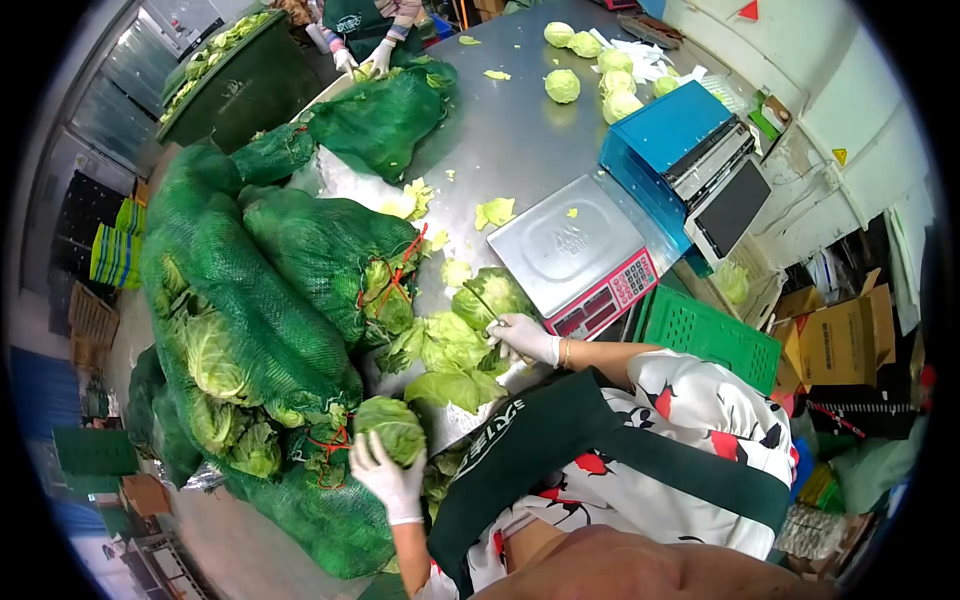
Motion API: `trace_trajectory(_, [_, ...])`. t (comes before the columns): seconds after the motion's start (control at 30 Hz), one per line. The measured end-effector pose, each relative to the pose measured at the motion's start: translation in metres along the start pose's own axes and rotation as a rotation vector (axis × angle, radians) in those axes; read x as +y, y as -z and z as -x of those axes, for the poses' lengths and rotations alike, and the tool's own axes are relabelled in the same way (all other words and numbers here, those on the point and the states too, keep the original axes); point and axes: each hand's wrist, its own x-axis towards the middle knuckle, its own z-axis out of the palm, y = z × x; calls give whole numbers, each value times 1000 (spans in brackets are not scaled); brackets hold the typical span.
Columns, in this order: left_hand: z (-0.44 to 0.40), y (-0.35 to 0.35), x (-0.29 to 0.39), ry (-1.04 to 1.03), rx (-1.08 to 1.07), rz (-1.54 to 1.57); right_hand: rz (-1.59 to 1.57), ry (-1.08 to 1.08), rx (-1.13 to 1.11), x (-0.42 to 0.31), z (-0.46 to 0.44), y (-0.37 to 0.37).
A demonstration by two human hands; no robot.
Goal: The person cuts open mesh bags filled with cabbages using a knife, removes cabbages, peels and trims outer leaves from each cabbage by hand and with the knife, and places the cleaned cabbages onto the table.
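My left hand (388,480), in a white glove, holds a green cabbage (390,430) low in front of the net sacks. My right hand (526,338), also gloved, has its fingers closed around the handle of a thin knife (482,302), whose dark blade points up and left over a cabbage (492,298). Loose outer leaves (450,342) lie between my two hands on the metal table's near edge. Large green net sacks (290,270) filled with cabbages stand at the left, one tied with red string (398,280).
A scale (570,250) sits right of the cabbage, beside a blue box (665,150). Below it is a green crate (710,338). Trimmed cabbages (562,86) lie on the far table. Across it, a co-worker's gloved hands (378,58) touch another sack; a green bin (245,85) stands behind.
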Motion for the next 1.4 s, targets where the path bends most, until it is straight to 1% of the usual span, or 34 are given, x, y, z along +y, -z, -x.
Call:
trace_trajectory(0.07, [-3,-34,23,90,-3,147,5,70,25,9,-10,3])
trace_trajectory(0.13, [-4,-80,33,286,-54,299,78,80,-5,3,-17,13])
trace_trajectory(0.2, [-6,-127,31,400,49,429,180,93,-12,-22,-14,27])
trace_trajectory(0.23, [-12,-139,24,476,52,449,123,171,46,-40,-10,33])
trace_trajectory(0.27, [-16,-154,10,507,63,476,219,274,78,-33,-33,54])
trace_trajectory(0.3, [-20,-161,0,585,18,518,197,218,97,-58,-27,73])
trace_trajectory(0.33, [-25,-165,-8,664,-29,556,370,385,226,-69,-38,97])
trace_trajectory(0.37, [-30,-164,-13,674,-60,505,334,231,252,-99,-35,122])
trace_trajectory(0.4, [-36,-155,-11,685,-98,453,505,533,442,-97,-64,158])
trace_trajectory(0.43, [-39,-152,-9,673,-89,413,613,573,561,-105,-90,201])
trace_trajectory(0.47, [-39,-150,-7,663,-83,370,430,513,562,-131,-85,231])
trace_trajectory(0.5, [-40,-145,-2,654,-86,372,414,361,638,-174,-64,245])
trace_trajectory(0.53, [-39,-146,2,639,-75,383,574,575,822,-164,-106,303])
trace_trajectory(0.57, [-37,-147,6,627,-65,393,464,345,894,-182,-121,340])
trace_trajectory(0.6, [-36,-148,10,615,-57,400,672,352,1011,-199,-125,369])
trace_trajectory(0.67, [-43,-134,23,574,-169,246,274,152,1112,-229,-137,419])
trace_trajectory(0.73, [-52,-122,33,558,-265,118,602,187,1267,-217,-186,514])
trace_trajectory(0.77, [-50,-124,29,610,-243,163,589,131,1252,-217,-199,550])
trace_trajectory(0.8, [-42,-132,20,587,-173,129,576,73,1236,-216,-210,571])
trace_trajectory(0.87, [-49,-118,25,653,-181,37,536,8,1225,-231,-201,577])
trace_trajectory(0.9, [-59,-104,34,692,-219,11,597,-35,1229,-243,-192,566])
trace_trajectory(0.93, [-58,-106,32,640,-173,-51,583,-95,1243,-235,-207,588])
trace_trajectory(1.0, [-65,-101,34,634,-267,-9,665,-145,1223,-219,-225,625])
trace_trajectory(1.1, [-79,-90,50,666,-494,-60,769,-258,1113,-219,-241,648])
trace_trajectory(1.2, [-79,-91,43,630,-492,-69,441,-243,984,-218,-246,647])
trace_trajectory(1.23, [-81,-90,44,625,-467,-82,411,-228,931,-215,-251,652])
trace_trajectory(1.27, [-84,-89,44,584,-436,-86,616,-203,967,-210,-254,654])
trace_trajectory(1.33, [-103,-85,52,502,-371,-90,1031,-144,1021,-223,-246,628])
trace_trajectory(1.37, [-113,-85,61,460,-306,-41,1123,-224,919,-234,-240,616])
trace_trajectory(1.4, [-121,-90,65,417,-319,5,1150,-263,837,-249,-230,604])
